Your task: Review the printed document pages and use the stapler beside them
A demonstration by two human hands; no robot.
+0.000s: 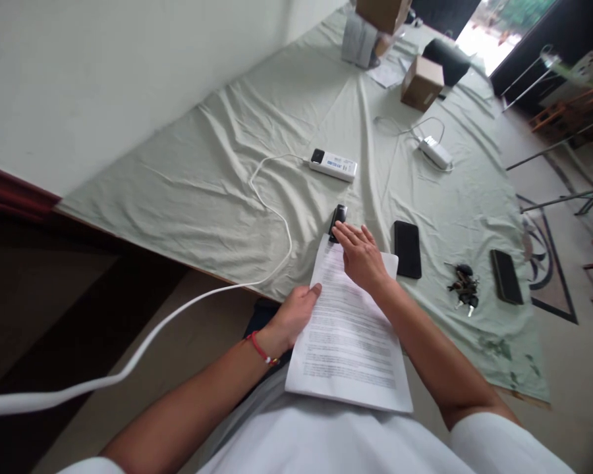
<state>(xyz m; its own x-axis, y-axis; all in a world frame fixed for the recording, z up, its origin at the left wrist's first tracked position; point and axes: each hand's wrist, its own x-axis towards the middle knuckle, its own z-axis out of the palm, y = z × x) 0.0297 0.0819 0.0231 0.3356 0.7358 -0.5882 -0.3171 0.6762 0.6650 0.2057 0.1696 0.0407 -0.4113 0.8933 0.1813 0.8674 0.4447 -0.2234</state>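
Observation:
A stack of printed paper sheets (pixel 348 355) lies partly on the table and reaches over its front edge toward my body. My left hand (pixel 296 316) grips the stack's left edge, thumb on top and the other fingers hidden beneath. At the top left corner of the stack is a small black stapler (pixel 340 214). My right hand (pixel 360 255) rests above the top of the sheets, fingers stretched out, their tips against the stapler's near end. Whether the stapler's jaw is around the paper is hidden.
A black phone (pixel 408 250) lies right of the stack, then keys (pixel 464 288) and another phone (pixel 507 276). A white power strip (pixel 333 166) trails a white cable (pixel 217 289) past the table's edge. Farther back are a white adapter (pixel 435 153) and a cardboard box (pixel 422 83).

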